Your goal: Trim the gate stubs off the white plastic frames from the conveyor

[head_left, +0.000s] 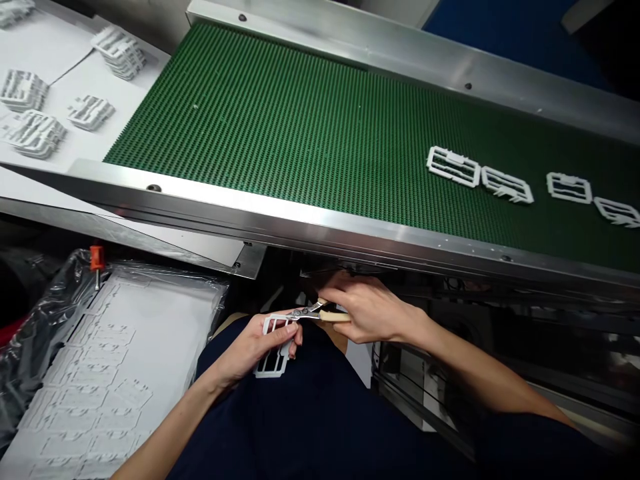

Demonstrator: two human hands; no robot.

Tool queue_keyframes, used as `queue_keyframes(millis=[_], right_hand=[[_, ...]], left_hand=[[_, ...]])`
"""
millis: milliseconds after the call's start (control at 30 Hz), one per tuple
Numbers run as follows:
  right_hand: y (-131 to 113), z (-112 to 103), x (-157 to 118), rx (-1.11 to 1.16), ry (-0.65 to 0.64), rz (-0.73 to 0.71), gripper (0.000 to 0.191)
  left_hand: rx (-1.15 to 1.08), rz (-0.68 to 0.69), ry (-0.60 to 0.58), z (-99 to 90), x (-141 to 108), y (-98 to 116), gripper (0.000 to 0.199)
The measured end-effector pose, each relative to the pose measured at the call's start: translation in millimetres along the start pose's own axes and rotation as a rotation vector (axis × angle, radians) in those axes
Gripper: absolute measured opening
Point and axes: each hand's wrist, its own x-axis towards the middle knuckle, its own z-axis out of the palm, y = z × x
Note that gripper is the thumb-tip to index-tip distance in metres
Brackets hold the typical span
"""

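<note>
Over my lap, my left hand grips a white plastic frame with several slots, its thumb lying across the near face. My right hand is closed round a pair of nippers with cream handles and metal jaws. The jaws touch or nearly touch the upper right corner of the frame, just beside my left fingers. Whether they bite into the plastic is too small to tell. On the green conveyor belt ahead lie more white frames, joined in pairs, towards the right.
Stacks of white frames stand on a white table at upper left. Lower left, a plastic-lined box holds rows of similar frames; an orange-handled tool sits at its edge. The conveyor's metal rail runs in front of my hands.
</note>
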Motion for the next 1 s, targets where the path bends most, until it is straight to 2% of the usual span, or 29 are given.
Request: queue_keyframes(millis=[233,333,433,500,633,833,1000], right_hand=[[3.0,4.5,0.6,0.051,0.033,-0.02,0.017],[7.2,13.3,3.3,0.226,0.113,0.025,0.014],[5.0,25.6,9.3,0.463,0.244,0.153,0.011],[-2.2,34.6,15.5,0.604,0.285,0.214,0.017],[-19.5,48.9,29.4,0.772,0.362,0.205,0.024],[-15.4,56.2,32.5,0.794,0.418,0.143,0.012],[-5.0,62.0,22.6,0.686,0.48,0.287,0.01]], left_hand=[[-0.017,-0.003,-0.01,0.2,-0.6,-1.6,0.025],[-0.112,-0.014,0.008,-1.9,0.3,-5.8,0.021],[-0.23,-0.034,0.058,-4.1,2.6,-8.6,0.03],[-0.283,-0.057,0.087,-5.1,5.6,-8.7,0.035],[-0.392,-0.058,0.076,-6.1,12.7,-7.2,0.042],[-0.595,-0.088,0.085,-8.5,17.6,-7.5,0.046],[-0.779,-0.041,0.173,-18.9,15.6,-6.7,0.052]])
